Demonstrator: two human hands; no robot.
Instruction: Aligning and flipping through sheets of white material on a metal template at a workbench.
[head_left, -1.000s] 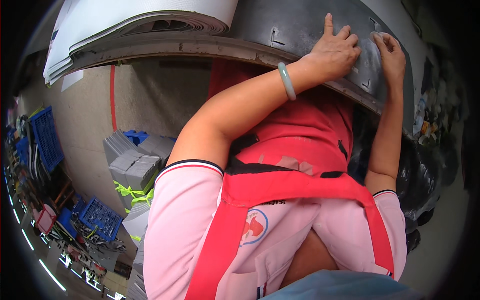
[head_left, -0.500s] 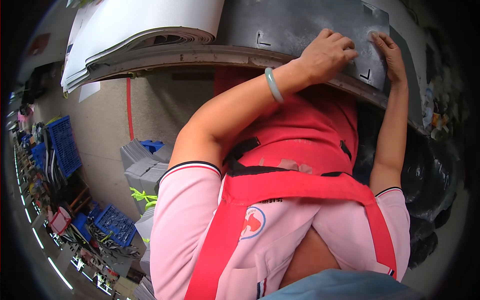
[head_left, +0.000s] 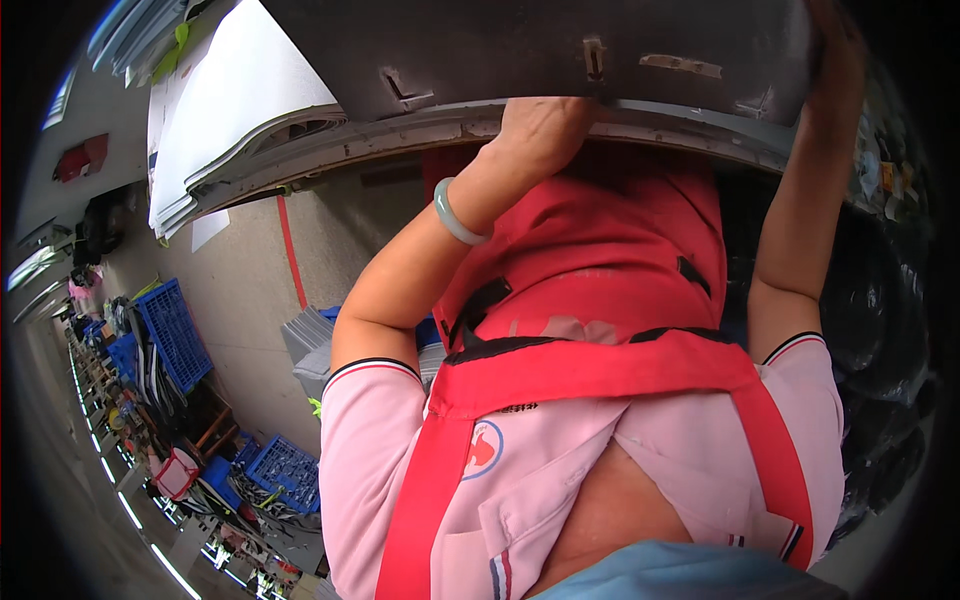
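Observation:
A large dark grey board [head_left: 480, 50] is raised and tilted at the top of the view, its near side toward me. It bears L-shaped marks at the corners and a strip of tan tape. My left hand [head_left: 548, 128], below a pale green bangle, holds the board's near edge from beneath; its fingers are hidden behind the board. At the right edge, my right hand [head_left: 838, 45] grips the board's side, in deep shadow with the fingers barely visible. A stack of white sheets [head_left: 235, 100] lies to the left of the board.
The worktable's worn edge [head_left: 400, 142] runs across in front of me. Black plastic bags [head_left: 870, 290] pile up at the right. Blue crates [head_left: 175, 335] and grey bundled sheets [head_left: 312, 345] stand on the floor at the left. A red line [head_left: 290, 250] marks the floor.
The board has gone from lying flat on the table to raised and tilted. My left hand moved left and under its near edge; my right hand went up to its right side.

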